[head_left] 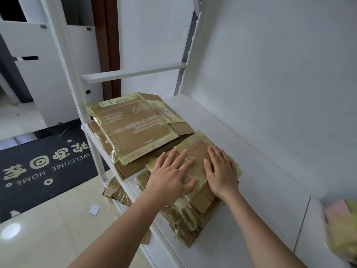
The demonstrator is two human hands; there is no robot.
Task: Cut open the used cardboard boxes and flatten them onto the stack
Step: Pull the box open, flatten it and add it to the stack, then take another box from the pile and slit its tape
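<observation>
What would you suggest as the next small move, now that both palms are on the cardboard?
Probably keep pressing down. The left hand and right hand lie flat on the top flattened box, whose taped near flaps seem to sit unevenly on the stack.

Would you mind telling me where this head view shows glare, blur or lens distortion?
Head view: glare spot on the floor tiles; sheen on the taped flattened box under both flat hands; the shelf frame bows from the wide-angle lens; the pink and yellow items at the right edge are blurred.
</observation>
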